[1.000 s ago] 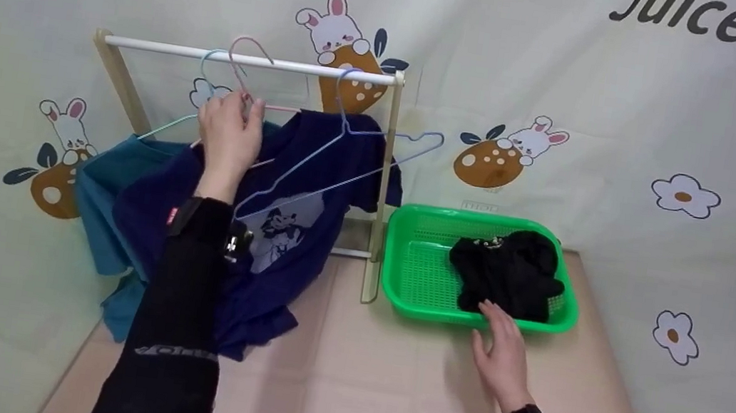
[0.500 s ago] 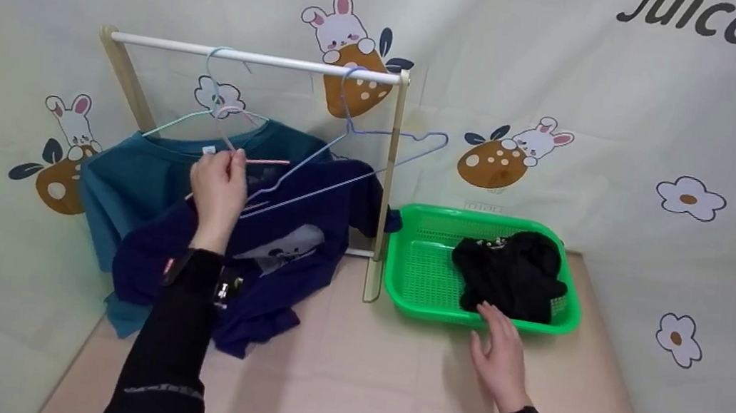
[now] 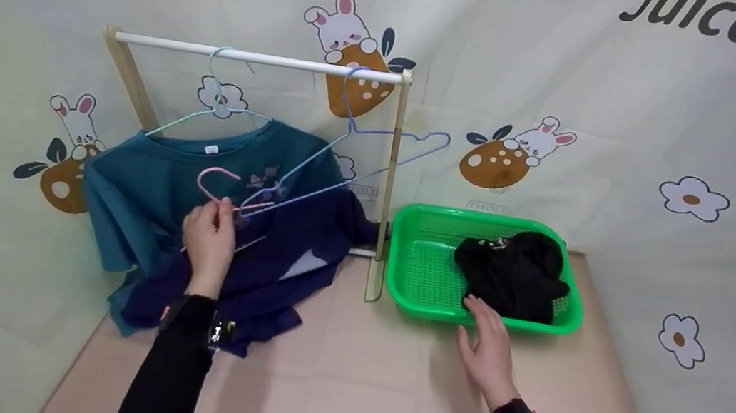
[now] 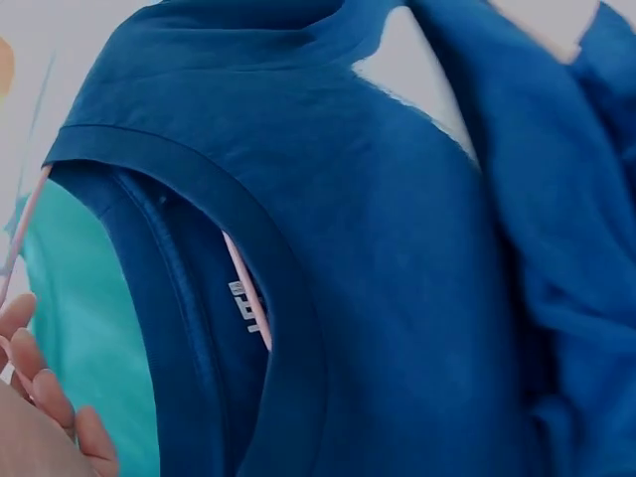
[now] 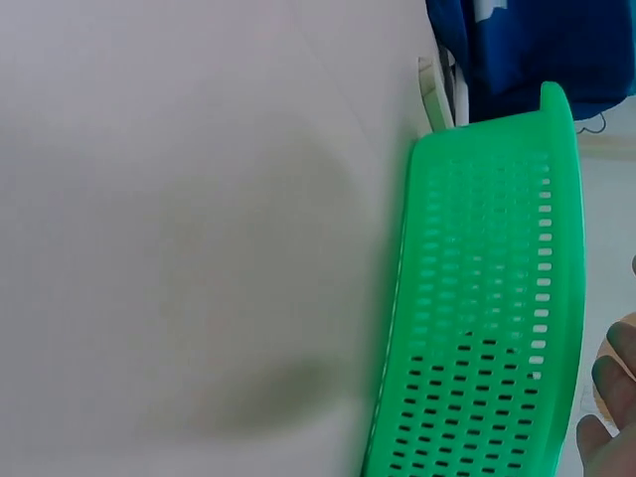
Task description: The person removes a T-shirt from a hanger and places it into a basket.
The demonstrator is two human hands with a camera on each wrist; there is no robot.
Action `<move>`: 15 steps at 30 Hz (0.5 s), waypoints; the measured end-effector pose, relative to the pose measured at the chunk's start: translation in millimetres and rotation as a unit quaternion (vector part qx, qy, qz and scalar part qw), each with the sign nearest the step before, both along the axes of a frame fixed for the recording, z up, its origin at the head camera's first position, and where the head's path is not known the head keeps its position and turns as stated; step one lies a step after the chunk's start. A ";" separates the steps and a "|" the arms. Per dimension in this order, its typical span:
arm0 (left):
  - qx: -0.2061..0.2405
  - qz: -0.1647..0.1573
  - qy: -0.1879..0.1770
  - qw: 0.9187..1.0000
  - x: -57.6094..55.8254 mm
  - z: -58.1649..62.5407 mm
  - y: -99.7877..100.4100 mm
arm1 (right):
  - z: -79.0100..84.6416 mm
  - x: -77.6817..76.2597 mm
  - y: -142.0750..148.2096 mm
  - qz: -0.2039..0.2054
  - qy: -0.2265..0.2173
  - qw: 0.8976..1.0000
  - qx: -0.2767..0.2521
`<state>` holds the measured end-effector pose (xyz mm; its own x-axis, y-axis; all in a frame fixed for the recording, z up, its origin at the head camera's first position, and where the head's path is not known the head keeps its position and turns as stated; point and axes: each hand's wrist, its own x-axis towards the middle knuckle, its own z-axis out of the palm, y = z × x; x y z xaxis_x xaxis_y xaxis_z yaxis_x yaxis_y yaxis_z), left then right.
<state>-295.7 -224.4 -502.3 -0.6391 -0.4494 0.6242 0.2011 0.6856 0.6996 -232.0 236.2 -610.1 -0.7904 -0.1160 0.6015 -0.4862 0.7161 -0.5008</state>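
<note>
Left hand (image 3: 210, 238) pinches the pink hanger (image 4: 246, 288), bearing a navy crew-neck shirt (image 3: 279, 251), before the teal shirt (image 3: 159, 181). Only the left wrist view shows its neck label (image 4: 243, 306). Right hand (image 3: 489, 346), fingers extended, is at the green basket's (image 3: 415, 308) near rim; tabletop (image 3: 354, 356) extends nearer the person. Hanger hook points away from the person; long axis slants left to right.

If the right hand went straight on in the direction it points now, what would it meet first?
Probably the black garment in the green basket: in the head view, the right hand points toward its near left edge, though depth is unclear.
</note>
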 end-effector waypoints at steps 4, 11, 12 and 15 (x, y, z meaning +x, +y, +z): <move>0.008 -0.009 0.011 1.000 7.5 -19.3 -2.7 | 2.0 -3.5 -8.5 0.016 0.028 0.999 0.001; -0.028 -0.032 0.078 0.996 18.4 -43.9 2.2 | 6.8 -8.1 -25.3 0.041 0.048 0.998 -0.005; -0.038 -0.037 0.088 0.995 19.8 -45.8 3.9 | 7.8 -8.8 -28.4 0.046 0.049 0.998 -0.008; -0.063 -0.062 0.113 0.990 23.8 -48.6 9.8 | 11.1 -11.1 -39.5 0.059 0.048 0.997 -0.010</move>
